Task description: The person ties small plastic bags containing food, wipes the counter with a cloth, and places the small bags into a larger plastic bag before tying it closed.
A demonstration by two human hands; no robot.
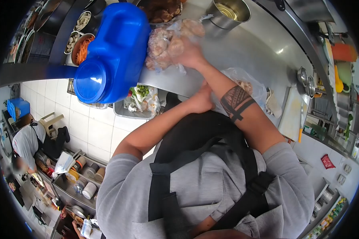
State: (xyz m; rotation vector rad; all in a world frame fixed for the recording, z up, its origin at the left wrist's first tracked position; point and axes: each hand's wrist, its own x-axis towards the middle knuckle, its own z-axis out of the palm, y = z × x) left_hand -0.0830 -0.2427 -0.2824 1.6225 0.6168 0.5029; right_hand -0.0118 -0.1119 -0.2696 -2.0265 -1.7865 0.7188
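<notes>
My right hand (190,55) reaches across the steel worktop to clear plastic bags of pale raw meat (160,47), which look like chicken pieces. It touches them, but its fingers are blurred and partly lost among the bags. Close to the table's front edge, my left hand (203,99) is closed beneath my right forearm. Thin film from another clear plastic bag (256,81) with pale pieces inside meets that hand; my forearm partly covers this bag. A big blue plastic jug (125,44) with a round lid stands directly left of the bagged meat.
A steel pot (228,15) and a pan of dark meat (159,8) stand at the back. To the right lie a cutting board (290,113), a knife (301,121) and metal bowls (302,75). Below the edge is a grey bin (121,111). Another person (30,137) is at far left.
</notes>
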